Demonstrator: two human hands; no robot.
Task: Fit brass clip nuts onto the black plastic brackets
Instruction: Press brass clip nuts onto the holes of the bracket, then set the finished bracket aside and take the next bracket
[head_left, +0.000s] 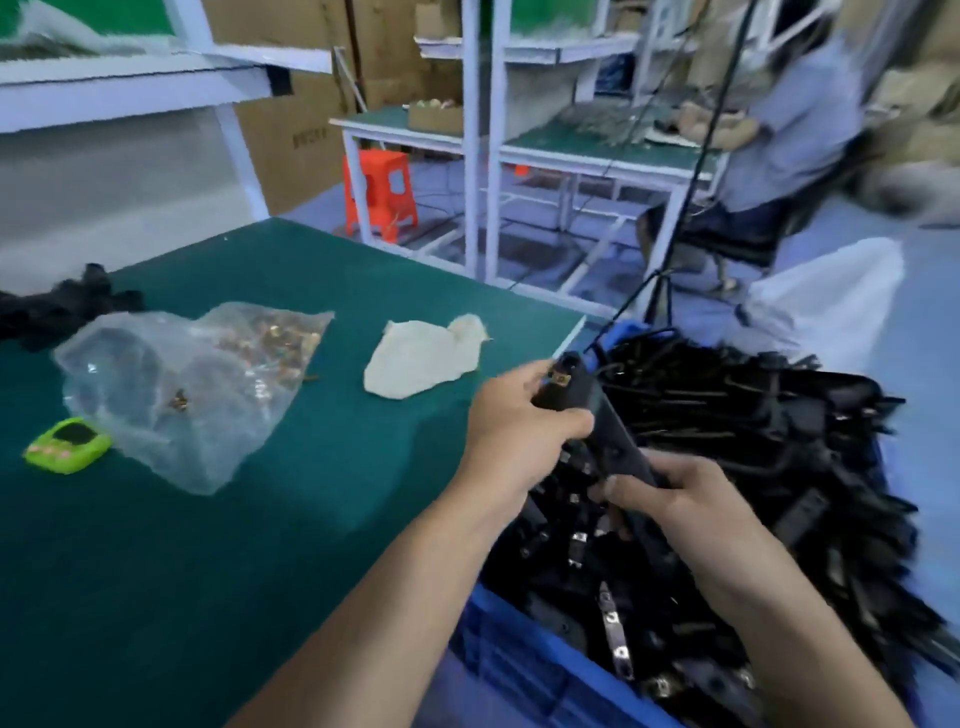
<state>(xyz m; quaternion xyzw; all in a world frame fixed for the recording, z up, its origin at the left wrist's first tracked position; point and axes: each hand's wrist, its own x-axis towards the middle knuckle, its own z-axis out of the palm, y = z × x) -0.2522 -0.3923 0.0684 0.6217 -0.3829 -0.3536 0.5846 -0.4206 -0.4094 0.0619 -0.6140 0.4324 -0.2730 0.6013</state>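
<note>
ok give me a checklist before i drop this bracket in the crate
1. Brass clip nut on the long black plastic bracket, top end: ok.
2. Nut fully seated: cannot tell, blurred.
3. Left hand grips the top end: ok.
4. Right hand holds the lower end: ok.
5. Bracket over the blue plastic crate: ok.
6. More nuts in the clear plastic bag: ok.
</note>
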